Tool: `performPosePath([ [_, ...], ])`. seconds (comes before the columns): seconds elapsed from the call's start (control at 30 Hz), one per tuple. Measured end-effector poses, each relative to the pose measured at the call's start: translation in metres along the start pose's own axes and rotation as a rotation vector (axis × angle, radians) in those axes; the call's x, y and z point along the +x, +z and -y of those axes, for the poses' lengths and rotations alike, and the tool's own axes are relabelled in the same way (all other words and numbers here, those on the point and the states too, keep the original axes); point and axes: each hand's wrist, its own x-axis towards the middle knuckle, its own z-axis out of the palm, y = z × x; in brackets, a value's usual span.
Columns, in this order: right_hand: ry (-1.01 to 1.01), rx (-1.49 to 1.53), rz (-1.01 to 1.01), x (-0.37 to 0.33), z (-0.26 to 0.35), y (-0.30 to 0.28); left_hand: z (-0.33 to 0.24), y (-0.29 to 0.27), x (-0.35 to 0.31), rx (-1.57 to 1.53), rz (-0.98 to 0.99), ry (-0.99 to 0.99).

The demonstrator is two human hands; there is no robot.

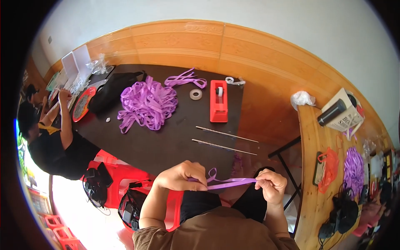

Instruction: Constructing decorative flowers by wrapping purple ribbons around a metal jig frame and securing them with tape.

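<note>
Purple ribbon [231, 183] runs btwn L hand [183, 176] & R hand [271, 186], fingers [262, 179] curled, pinching it.

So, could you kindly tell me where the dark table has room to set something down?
A good bare patch on the table lies between the ribbon pile, the sticks and the near edge; a smaller one between tape roll, dispenser and sticks. The left end is crowded with black bag and red tray.

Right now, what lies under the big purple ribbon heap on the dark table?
Dark tabletop shows around the ribbon heap; whatever lies directly beneath the ribbons is covered and cannot be seen.
</note>
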Motion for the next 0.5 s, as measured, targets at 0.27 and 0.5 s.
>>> performPosePath([
  [0.27,-0.141,-0.090,-0.442,-0.017,0.026,-0.038,0.010,0.060,0.033,-0.745,-0.017,-0.556],
  [0.5,-0.132,-0.599,-0.248,-0.004,0.036,-0.026,0.021,0.090,0.071,-0.599,-0.226,-0.535],
])
